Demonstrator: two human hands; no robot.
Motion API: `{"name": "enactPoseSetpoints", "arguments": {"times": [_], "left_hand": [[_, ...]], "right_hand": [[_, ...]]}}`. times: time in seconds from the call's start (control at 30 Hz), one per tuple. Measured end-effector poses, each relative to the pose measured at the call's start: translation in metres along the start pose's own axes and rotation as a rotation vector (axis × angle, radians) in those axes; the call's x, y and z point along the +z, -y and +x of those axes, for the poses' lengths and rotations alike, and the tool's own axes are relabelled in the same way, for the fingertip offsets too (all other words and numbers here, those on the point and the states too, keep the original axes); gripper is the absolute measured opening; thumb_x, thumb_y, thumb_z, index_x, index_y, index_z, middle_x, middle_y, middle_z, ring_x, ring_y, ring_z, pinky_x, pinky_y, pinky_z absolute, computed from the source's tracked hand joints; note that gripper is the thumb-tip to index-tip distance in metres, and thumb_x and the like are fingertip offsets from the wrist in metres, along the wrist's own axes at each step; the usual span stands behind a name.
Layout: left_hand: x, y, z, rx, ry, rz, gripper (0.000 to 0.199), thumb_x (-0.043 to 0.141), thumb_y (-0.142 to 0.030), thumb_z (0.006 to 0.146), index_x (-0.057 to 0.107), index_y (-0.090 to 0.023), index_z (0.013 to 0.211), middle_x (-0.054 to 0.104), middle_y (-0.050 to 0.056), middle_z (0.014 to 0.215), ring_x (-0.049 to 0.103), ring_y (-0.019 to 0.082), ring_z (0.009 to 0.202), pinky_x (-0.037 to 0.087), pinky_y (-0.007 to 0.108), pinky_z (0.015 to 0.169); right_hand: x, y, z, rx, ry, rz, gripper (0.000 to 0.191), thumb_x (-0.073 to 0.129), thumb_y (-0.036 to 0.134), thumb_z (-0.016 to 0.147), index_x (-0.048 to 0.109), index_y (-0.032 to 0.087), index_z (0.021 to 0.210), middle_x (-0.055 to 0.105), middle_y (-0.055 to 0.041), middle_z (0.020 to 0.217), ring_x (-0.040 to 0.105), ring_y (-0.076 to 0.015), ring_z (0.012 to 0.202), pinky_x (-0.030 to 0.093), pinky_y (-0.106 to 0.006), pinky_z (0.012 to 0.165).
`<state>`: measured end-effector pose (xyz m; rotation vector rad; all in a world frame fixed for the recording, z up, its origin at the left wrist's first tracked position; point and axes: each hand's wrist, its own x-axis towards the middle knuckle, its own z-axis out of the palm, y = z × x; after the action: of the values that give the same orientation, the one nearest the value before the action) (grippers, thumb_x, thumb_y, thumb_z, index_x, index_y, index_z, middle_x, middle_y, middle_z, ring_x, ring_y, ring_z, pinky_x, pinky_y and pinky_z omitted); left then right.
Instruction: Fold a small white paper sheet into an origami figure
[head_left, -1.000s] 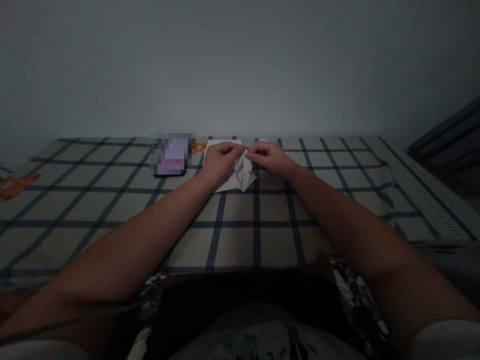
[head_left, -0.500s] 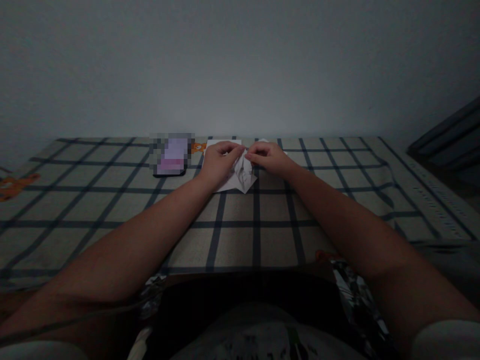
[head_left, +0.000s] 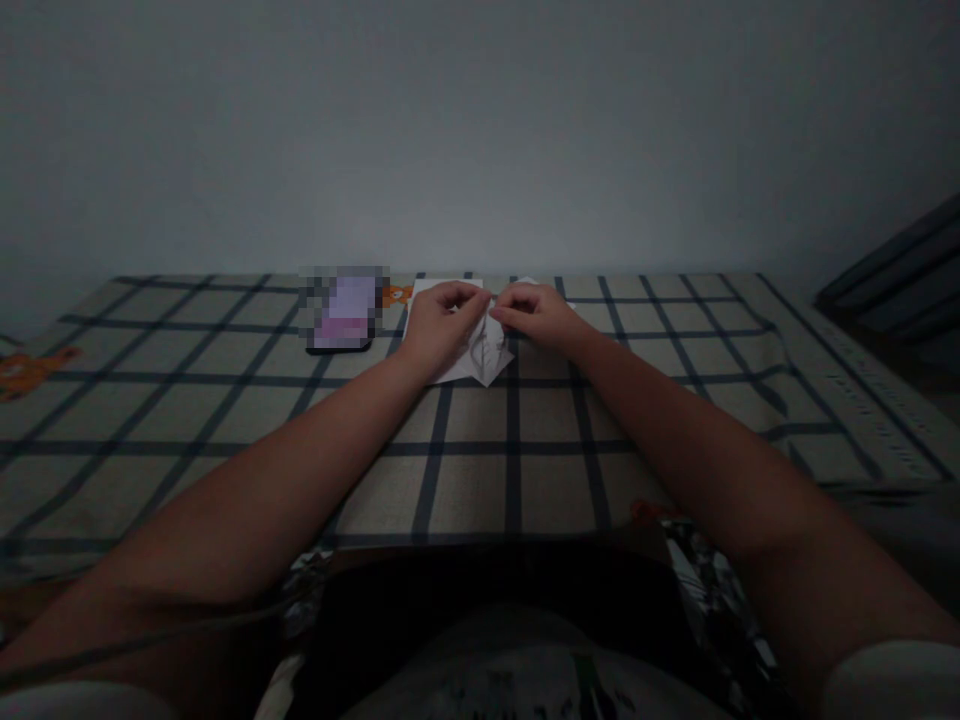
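A creased, folded piece of white paper [head_left: 489,355] stands between my two hands, its pointed lower corner toward me. My left hand [head_left: 441,322] pinches it from the left, thumb and forefinger closed near its top. From the right, my right hand [head_left: 534,315] pinches the same paper, fingertips almost meeting those of the left. Beneath and behind my left hand lies a flat white sheet [head_left: 450,377], partly covered by the hand. Another bit of white paper shows behind my right hand. The fingertips hide the exact grip.
A phone [head_left: 345,315], its screen blurred out, lies left of my hands on the checked tablecloth [head_left: 472,480]. A plain wall [head_left: 480,140] rises behind the table. Something dark and slatted [head_left: 900,280] stands at the right.
The lower point of the folded paper has shifted very slightly to the left. Both hands keep nearly the same place and pinch.
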<state>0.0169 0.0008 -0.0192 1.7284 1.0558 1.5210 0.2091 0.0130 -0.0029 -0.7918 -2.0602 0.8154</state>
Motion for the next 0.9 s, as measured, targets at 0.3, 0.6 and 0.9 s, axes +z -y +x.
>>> {"name": "enactPoseSetpoints", "arguments": {"times": [0.3, 0.6, 0.9], "left_hand": [[0.001, -0.009, 0.000, -0.061, 0.005, -0.092, 0.014, 0.075, -0.031, 0.078, 0.072, -0.019, 0.072, 0.066, -0.001, 0.067, 0.057, 0.013, 0.066, 0.046, 0.027, 0.067], [0.001, -0.008, 0.001, -0.075, 0.015, -0.113, 0.013, 0.073, -0.027, 0.080, 0.068, -0.020, 0.069, 0.062, -0.002, 0.064, 0.055, 0.012, 0.063, 0.046, 0.026, 0.066], [0.002, -0.001, 0.002, -0.148, 0.055, -0.148, 0.025, 0.074, -0.045, 0.082, 0.073, -0.020, 0.081, 0.064, 0.000, 0.069, 0.054, 0.013, 0.063, 0.041, 0.026, 0.058]], "right_hand": [[0.001, -0.002, 0.000, -0.021, -0.011, -0.029, 0.032, 0.064, 0.044, 0.087, 0.059, 0.018, 0.071, 0.057, -0.0018, 0.073, 0.051, -0.0146, 0.072, 0.040, -0.030, 0.067], [0.003, -0.001, 0.000, -0.007, -0.024, -0.063, 0.029, 0.063, 0.043, 0.087, 0.062, 0.017, 0.074, 0.059, -0.0019, 0.073, 0.051, -0.0149, 0.072, 0.040, -0.029, 0.066], [0.002, -0.003, 0.002, 0.058, -0.102, 0.043, 0.026, 0.063, 0.041, 0.088, 0.062, 0.018, 0.076, 0.057, 0.0001, 0.068, 0.050, -0.0133, 0.064, 0.040, -0.029, 0.062]]}}
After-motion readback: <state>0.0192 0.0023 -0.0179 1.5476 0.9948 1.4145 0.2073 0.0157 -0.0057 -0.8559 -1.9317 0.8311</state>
